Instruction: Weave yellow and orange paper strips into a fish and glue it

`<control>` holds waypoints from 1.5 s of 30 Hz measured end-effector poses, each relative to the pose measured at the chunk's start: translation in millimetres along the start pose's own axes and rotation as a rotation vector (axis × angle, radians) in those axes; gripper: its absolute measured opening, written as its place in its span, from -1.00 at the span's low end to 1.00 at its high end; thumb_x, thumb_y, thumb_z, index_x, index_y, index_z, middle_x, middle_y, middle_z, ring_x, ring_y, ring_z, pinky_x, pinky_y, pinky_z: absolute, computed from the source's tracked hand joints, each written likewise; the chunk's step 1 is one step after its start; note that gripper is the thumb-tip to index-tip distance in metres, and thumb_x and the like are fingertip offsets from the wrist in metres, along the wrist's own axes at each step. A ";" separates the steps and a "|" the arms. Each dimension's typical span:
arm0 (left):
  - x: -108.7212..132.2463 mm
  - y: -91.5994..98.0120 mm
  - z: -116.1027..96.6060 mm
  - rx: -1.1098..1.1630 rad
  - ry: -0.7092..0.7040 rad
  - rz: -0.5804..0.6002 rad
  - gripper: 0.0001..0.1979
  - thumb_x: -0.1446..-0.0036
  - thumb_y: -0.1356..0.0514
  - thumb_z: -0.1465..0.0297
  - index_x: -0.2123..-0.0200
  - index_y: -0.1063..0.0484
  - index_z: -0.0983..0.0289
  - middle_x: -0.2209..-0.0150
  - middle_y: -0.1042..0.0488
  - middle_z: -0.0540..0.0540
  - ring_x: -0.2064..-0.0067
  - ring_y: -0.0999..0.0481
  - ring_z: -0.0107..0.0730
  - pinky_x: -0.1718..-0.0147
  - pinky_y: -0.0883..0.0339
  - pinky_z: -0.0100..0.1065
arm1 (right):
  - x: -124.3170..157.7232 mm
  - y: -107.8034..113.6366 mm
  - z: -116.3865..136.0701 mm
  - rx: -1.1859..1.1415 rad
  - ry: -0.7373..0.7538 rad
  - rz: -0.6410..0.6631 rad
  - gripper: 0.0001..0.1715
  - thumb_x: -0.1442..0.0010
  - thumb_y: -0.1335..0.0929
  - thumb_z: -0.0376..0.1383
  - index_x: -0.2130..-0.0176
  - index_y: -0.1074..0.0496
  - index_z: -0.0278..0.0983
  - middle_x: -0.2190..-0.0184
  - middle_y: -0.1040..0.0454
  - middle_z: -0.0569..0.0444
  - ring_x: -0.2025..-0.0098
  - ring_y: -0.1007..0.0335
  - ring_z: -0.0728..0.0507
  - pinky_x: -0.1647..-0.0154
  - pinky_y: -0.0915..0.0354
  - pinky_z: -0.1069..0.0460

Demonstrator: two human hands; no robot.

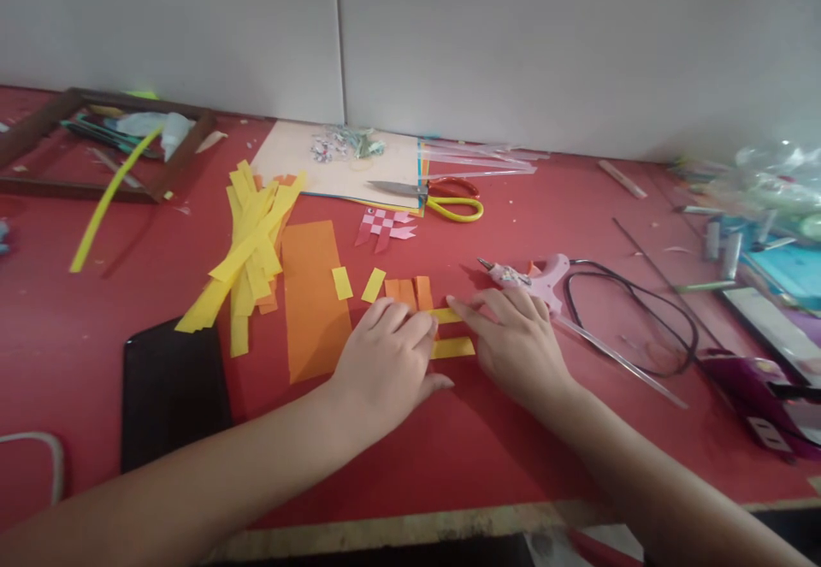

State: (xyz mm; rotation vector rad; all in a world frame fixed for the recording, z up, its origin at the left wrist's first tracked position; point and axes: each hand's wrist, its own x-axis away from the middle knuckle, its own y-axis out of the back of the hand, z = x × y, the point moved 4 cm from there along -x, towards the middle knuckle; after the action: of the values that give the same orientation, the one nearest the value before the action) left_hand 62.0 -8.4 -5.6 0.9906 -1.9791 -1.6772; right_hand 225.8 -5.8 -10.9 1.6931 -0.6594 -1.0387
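My left hand (388, 362) is curled over a small set of paper strips on the red table, its thumb stuck out toward the right. Two yellow paper strips (454, 348) come out from under its fingers. Three short orange paper strips (402, 292) lie side by side just beyond the fingertips. My right hand (516, 336) rests palm down, with its outstretched index fingertip at the end of the upper yellow strip. How the strips lie under the left hand is hidden. Left of that hand are an orange paper sheet (313, 293) and two small yellow paper pieces (374, 285).
A pink glue gun (545, 280) with a black cord lies beyond my right hand. Scissors (449, 199) and a pink woven paper fish (385, 227) are farther back. A yellow strip pile (253, 251), a dark phone-like slab (176, 396) and a wooden frame (154, 195) sit left.
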 end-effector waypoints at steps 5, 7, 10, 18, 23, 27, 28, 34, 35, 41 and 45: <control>-2.1 3.7 0.9 0.038 0.013 -0.016 -0.56 -0.18 -0.25 0.17 0.03 -0.49 0.42 0.13 -0.52 0.22 0.05 -0.42 -0.05 -0.09 -0.21 -0.01 | 3.5 1.9 -9.4 0.035 -0.027 -0.023 -0.39 -0.04 -0.28 -0.59 0.02 -0.54 -0.12 0.26 -0.52 0.02 0.16 -0.31 -0.24 0.22 -0.22 -0.10; -3.0 6.2 2.3 0.051 0.013 -0.018 -0.58 -0.20 -0.24 0.22 0.00 -0.47 0.41 0.14 -0.53 0.21 0.05 -0.44 -0.06 -0.16 -0.15 0.04 | 6.6 4.0 -15.0 0.026 -0.050 -0.053 -0.47 -0.04 -0.28 -0.58 0.10 -0.57 -0.16 0.27 -0.52 0.00 0.19 -0.33 -0.24 0.23 -0.24 -0.11; -3.4 8.2 5.8 0.061 0.010 -0.006 -0.54 -0.24 -0.20 0.26 -0.12 -0.37 0.43 0.12 -0.53 0.24 0.04 -0.46 -0.08 -0.20 -0.11 0.10 | 11.0 8.0 -26.6 -0.015 -0.118 -0.128 -0.60 -0.06 -0.27 -0.56 0.26 -0.57 -0.21 0.30 -0.53 -0.02 0.25 -0.34 -0.24 0.24 -0.28 -0.12; -3.0 11.0 9.1 0.097 0.009 -0.010 -0.45 -0.18 -0.26 0.24 -0.13 -0.32 0.45 -0.01 -0.49 0.30 -0.06 -0.42 0.02 -0.14 -0.21 0.07 | 1.7 18.2 -17.7 -0.388 0.038 -0.187 -0.83 -0.20 -0.34 -0.42 0.20 -0.46 -0.22 0.28 -0.55 0.00 0.20 -0.44 -0.19 0.09 -0.37 -0.16; -0.1 22.6 9.7 0.113 0.029 -0.019 -0.46 -0.19 -0.25 0.26 -0.15 -0.29 0.42 -0.11 -0.43 0.30 -0.13 -0.38 0.03 -0.11 -0.29 0.00 | 2.0 16.7 -0.6 -0.533 0.340 -0.016 -0.77 -0.23 -0.38 -0.31 0.08 -0.47 -0.27 0.11 -0.57 -0.06 0.02 -0.46 -0.23 -0.03 -0.41 -0.18; 5.6 33.7 17.2 0.166 0.030 -0.005 -0.52 -0.22 -0.22 0.24 -0.12 -0.31 0.39 -0.08 -0.46 0.27 -0.12 -0.40 -0.03 -0.14 -0.28 -0.03 | -0.6 21.6 2.9 -0.505 0.464 0.043 -0.64 -0.29 -0.30 -0.40 -0.08 -0.41 -0.36 -0.01 -0.54 -0.16 -0.15 -0.40 -0.24 -0.16 -0.38 -0.17; 7.1 35.7 19.4 0.191 0.032 0.000 -0.53 -0.23 -0.21 0.23 -0.12 -0.31 0.38 -0.08 -0.47 0.27 -0.12 -0.40 -0.04 -0.13 -0.30 -0.04 | -2.5 22.3 4.2 -0.484 0.485 0.080 -0.59 -0.29 -0.28 -0.42 -0.12 -0.38 -0.37 -0.07 -0.50 -0.19 -0.19 -0.37 -0.25 -0.17 -0.38 -0.17; 12.4 38.1 25.6 0.365 0.016 -0.015 -0.62 -0.26 -0.17 0.27 -0.08 -0.33 0.30 0.00 -0.53 0.20 -0.04 -0.49 -0.15 0.00 -0.40 -0.13 | -13.8 20.2 13.9 -0.353 0.545 0.180 -0.56 -0.35 -0.18 -0.46 -0.16 -0.35 -0.33 -0.06 -0.52 -0.17 -0.16 -0.42 -0.23 -0.07 -0.46 -0.14; 12.8 37.7 26.4 0.386 0.021 -0.034 -0.67 -0.27 -0.16 0.28 -0.05 -0.35 0.28 0.03 -0.54 0.17 -0.01 -0.50 -0.18 0.02 -0.40 -0.14 | -14.8 19.4 14.8 -0.347 0.548 0.164 -0.57 -0.35 -0.17 -0.47 -0.14 -0.36 -0.34 -0.04 -0.53 -0.18 -0.13 -0.45 -0.23 -0.04 -0.47 -0.13; 15.2 29.6 28.3 0.354 -0.037 -0.013 -0.60 -0.22 -0.21 0.16 -0.02 -0.35 0.28 0.00 -0.52 0.21 -0.06 -0.47 -0.08 -0.02 -0.38 -0.07 | -15.7 14.3 9.2 -0.407 0.501 0.087 -0.54 -0.23 -0.19 -0.51 -0.09 -0.37 -0.40 0.01 -0.55 -0.24 -0.04 -0.51 -0.23 0.04 -0.50 -0.12; 15.5 25.3 27.1 0.280 -0.116 -0.015 -0.53 -0.22 -0.22 0.22 -0.12 -0.27 0.31 -0.10 -0.45 0.27 -0.15 -0.40 -0.02 -0.10 -0.33 -0.03 | -15.7 10.4 1.0 -0.528 0.402 0.079 -0.57 -0.20 -0.23 -0.48 -0.05 -0.37 -0.33 0.07 -0.58 -0.17 0.07 -0.56 -0.20 0.10 -0.51 -0.06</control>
State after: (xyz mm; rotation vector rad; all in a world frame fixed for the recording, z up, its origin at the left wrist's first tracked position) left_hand 26.2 1.0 10.0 1.0230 -2.3362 -1.5238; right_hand 217.8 2.8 3.9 1.3374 -0.1649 -0.7031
